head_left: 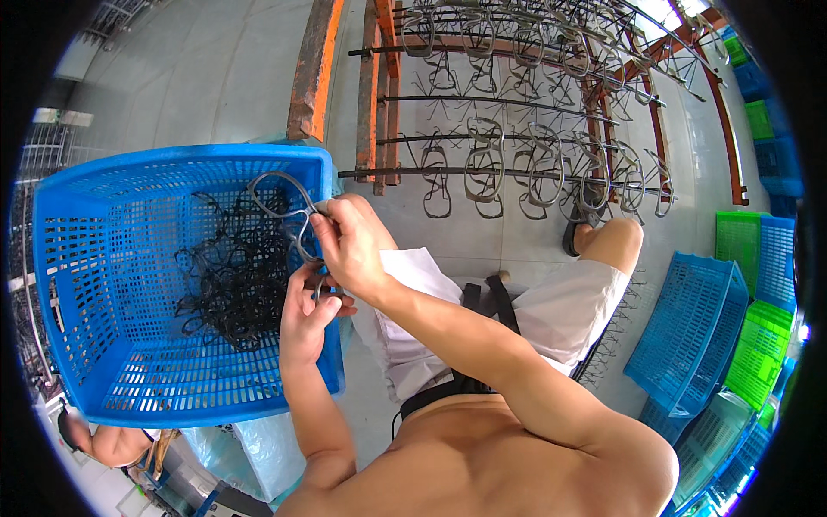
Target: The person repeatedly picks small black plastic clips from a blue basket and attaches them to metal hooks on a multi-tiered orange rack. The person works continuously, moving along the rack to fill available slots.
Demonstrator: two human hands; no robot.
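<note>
A grey eyeglass frame is held over the right side of a blue plastic basket. My right hand pinches it between thumb and fingers near its middle. Just below, my left hand has its fingers curled round the frame's lower end, which they partly hide. Inside the basket lies a tangled heap of dark eyeglass frames, beneath and left of both hands.
Ahead stands an orange metal rack with rods carrying rows of eyeglass frames. Blue crates and green crates are stacked at right. Another person is at lower left, near clear plastic sheeting.
</note>
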